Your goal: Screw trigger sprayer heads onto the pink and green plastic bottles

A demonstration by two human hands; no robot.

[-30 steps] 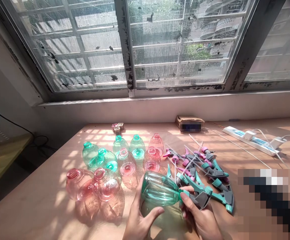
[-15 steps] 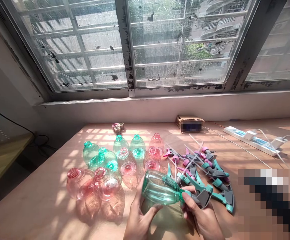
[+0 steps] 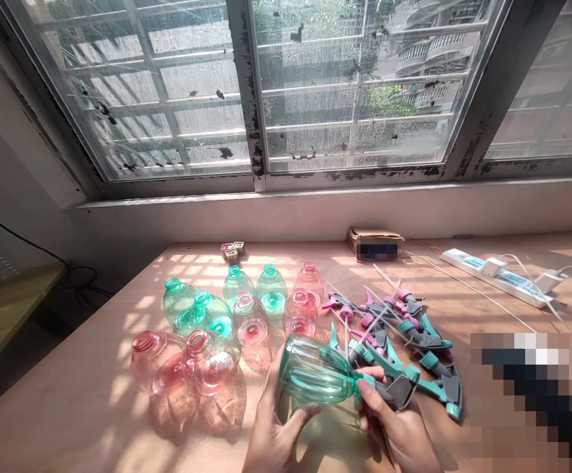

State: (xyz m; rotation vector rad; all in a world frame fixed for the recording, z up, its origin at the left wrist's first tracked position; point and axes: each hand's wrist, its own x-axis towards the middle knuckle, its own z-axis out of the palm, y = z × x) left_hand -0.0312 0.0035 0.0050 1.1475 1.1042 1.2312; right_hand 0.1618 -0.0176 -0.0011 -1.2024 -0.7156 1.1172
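Observation:
A clear green spray bottle lies sideways in the air above the table, its neck pointing right. My left hand is closed around its base end, thumb beneath. At the neck, my right hand grips the grey and teal trigger sprayer head where it meets the bottle. My fingers partly hide that joint, so how far the collar is screwed on does not show. Beyond my right hand lies a pile of pink, teal and grey trigger sprayers with thin white tubes.
Several open-necked bottles, pink and green, stand to the left. Small square blocks and a cardboard box sit near the wall. A power strip with plugs and cables lies at right, behind a blurred dark patch.
Almost nothing differs. Both hands stay on the bottle and sprayer head, with only a very slight shift of the bottle and the right fingers at its neck.

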